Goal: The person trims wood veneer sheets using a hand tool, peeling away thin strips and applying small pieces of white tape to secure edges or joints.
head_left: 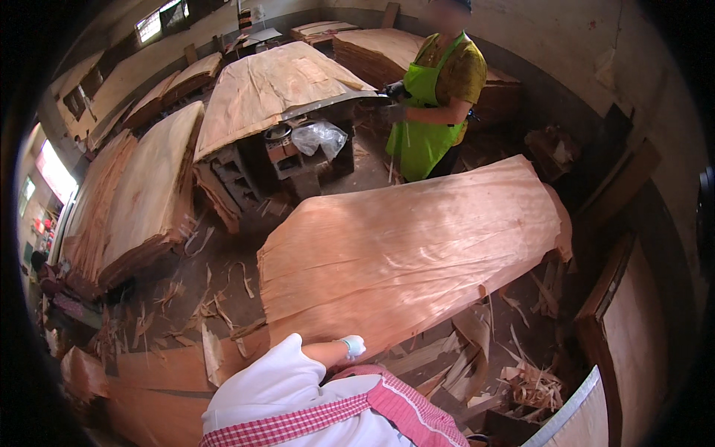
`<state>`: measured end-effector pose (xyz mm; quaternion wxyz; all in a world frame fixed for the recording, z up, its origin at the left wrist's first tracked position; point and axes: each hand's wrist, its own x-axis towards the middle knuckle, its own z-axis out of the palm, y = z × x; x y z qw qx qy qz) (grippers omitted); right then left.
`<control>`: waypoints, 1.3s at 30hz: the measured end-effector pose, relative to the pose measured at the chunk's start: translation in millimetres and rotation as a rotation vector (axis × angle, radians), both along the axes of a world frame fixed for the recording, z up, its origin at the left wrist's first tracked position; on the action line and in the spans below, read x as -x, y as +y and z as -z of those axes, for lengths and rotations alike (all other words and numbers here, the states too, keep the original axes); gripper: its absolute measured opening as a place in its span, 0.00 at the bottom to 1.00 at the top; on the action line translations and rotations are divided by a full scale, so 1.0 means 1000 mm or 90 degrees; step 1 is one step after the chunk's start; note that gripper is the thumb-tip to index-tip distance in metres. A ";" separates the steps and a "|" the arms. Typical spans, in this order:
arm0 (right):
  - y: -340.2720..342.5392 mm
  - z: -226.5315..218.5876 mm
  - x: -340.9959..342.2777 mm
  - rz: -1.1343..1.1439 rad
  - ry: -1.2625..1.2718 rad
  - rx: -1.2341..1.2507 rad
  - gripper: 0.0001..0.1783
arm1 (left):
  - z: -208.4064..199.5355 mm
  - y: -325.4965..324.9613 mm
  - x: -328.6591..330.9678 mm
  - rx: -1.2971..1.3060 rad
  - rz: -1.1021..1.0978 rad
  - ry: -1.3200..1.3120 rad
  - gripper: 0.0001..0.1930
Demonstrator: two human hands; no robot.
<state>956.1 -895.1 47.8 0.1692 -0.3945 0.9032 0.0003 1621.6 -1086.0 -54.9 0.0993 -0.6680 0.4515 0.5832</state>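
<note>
A large reddish-tan sheet of wood veneer [417, 246] spreads across the middle of the view, wrinkled toward its left end. My left hand [354, 346], in a pale glove, is at the sheet's near edge. Its fingers look curled in on that edge, though they are small and partly hidden. My bare forearm comes out of a loose white sleeve [261, 380], beside a pink checked apron [413, 406]. My right hand is out of sight.
Across from me a person in a green apron [424, 127] stands at a veneer-covered table [275, 78]. Veneer stacks [141, 194] line the left. Torn strips [469, 350] litter the floor; boards [625, 328] lean at the right. A plastic bag [320, 139] hangs below the table's top.
</note>
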 end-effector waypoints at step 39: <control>-0.001 -0.028 -0.026 -0.008 0.088 -0.026 0.22 | -0.061 -0.050 0.039 0.084 0.054 0.147 0.13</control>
